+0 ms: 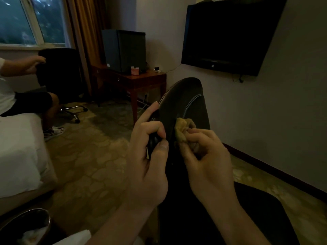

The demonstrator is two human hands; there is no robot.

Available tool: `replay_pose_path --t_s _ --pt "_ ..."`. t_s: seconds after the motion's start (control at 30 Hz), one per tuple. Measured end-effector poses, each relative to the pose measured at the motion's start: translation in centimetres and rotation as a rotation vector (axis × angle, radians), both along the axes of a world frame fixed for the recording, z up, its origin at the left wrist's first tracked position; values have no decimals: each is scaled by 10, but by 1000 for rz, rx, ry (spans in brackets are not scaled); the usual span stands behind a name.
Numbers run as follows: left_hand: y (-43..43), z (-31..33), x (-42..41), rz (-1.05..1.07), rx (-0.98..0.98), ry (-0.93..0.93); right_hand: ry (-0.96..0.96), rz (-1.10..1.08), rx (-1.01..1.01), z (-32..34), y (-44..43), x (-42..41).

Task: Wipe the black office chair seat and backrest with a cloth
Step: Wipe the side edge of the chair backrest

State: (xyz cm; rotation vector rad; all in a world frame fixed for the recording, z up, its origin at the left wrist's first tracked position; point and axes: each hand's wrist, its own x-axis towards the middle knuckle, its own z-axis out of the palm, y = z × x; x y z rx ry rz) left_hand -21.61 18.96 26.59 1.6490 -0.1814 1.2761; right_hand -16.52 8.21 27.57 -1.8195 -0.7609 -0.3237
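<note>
The black office chair stands right in front of me, its backrest [184, 101] rising at the centre and its seat [256, 209] low at the right. My left hand [150, 156] grips the left edge of the backrest, fingers curled round it. My right hand [207, 156] holds a bunched yellow-green cloth [182, 128] and presses it against the front of the backrest, about midway up.
A wooden desk [141, 82] with a dark mini fridge [123, 50] stands beyond the chair. A wall TV [228, 34] hangs at the right. At the left are a white bed [19, 151], a seated person [17, 85] beside another black chair [60, 73], and a bin [24, 225].
</note>
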Motion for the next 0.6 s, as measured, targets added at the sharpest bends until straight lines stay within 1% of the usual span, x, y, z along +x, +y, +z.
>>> replay_pose_path --t_s 0.17,0.37,0.5,0.6 --pt "-2 -2 3 -23 -12 -2 7 23 13 -7 -9 -25" --pt "-5 0 2 1 -31 30 -11 9 -54 1 -4 3" --pt "-6 2 0 19 -36 48 50 -9 -25 8 4 28" --pt "-5 1 0 11 -36 49 85 -8 -13 8 3 26"
